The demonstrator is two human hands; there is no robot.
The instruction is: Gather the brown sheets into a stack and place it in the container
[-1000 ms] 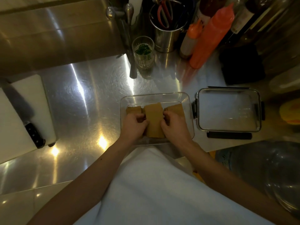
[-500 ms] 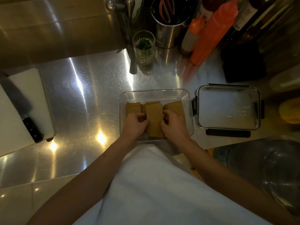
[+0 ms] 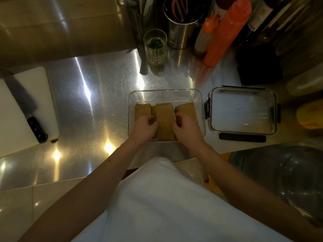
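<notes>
A clear rectangular container (image 3: pixel 166 93) stands on the steel counter in front of me. Inside it lie brown sheets in three side-by-side stacks: a left stack (image 3: pixel 142 110), a middle stack (image 3: pixel 164 117) and a right stack (image 3: pixel 186 109). My left hand (image 3: pixel 145 128) grips the middle stack's left edge with fingers curled between it and the left stack. My right hand (image 3: pixel 187 129) grips its right edge the same way. The near ends of the outer stacks are hidden under my hands.
The container's lid (image 3: pixel 243 110) lies just right of it. A white cutting board (image 3: pixel 26 110) with a knife (image 3: pixel 35 124) sits at the left. At the back stand a glass of herbs (image 3: pixel 155 46), a metal utensil cup (image 3: pixel 180 30) and orange squeeze bottles (image 3: pixel 225 32). A large clear bottle (image 3: pixel 288 177) is at the lower right.
Both hands have stayed on the middle stack inside the container. The stack has settled slightly lower between the outer stacks; the view shifted a little.
</notes>
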